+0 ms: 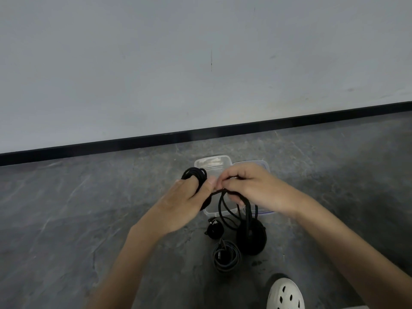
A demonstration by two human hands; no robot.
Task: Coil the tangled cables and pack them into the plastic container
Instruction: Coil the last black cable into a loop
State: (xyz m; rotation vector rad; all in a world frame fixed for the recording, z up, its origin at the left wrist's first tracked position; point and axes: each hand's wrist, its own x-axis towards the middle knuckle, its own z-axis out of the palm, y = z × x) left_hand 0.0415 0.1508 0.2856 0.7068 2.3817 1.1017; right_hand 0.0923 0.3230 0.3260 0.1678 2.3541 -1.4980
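**A:** What lies nearest on the floor (pixel 66 219)?

**B:** A white perforated shoe (pixel 285 293), at the floor's near edge. Just beyond it rests a grey coiled cable (pixel 226 256). A larger black coil (pixel 252 238) lies just beside it on the right, and a small black bundle (pixel 215 229) sits a little farther on.

**A:** And the hands?

**B:** Both are raised above those coils. The left hand (pixel 182 204) has its grip curled round a wound black cable (pixel 195 175), whose loops stand out above the fingers. The right hand (pixel 254 188) pinches the loose run of that same cable, its grip bent tight. Slack loops hang from it, down in front of the larger black coil.

**A:** Where is the container?

**B:** The clear plastic container (pixel 211 162) sits open on the floor behind the hands, partly hidden by them. Its lid (pixel 262 165) lies at its right side, touching or just beside it; I cannot tell which. Farther still, the floor's far edge meets a black skirting (pixel 133 141) below a pale wall (pixel 200 63).
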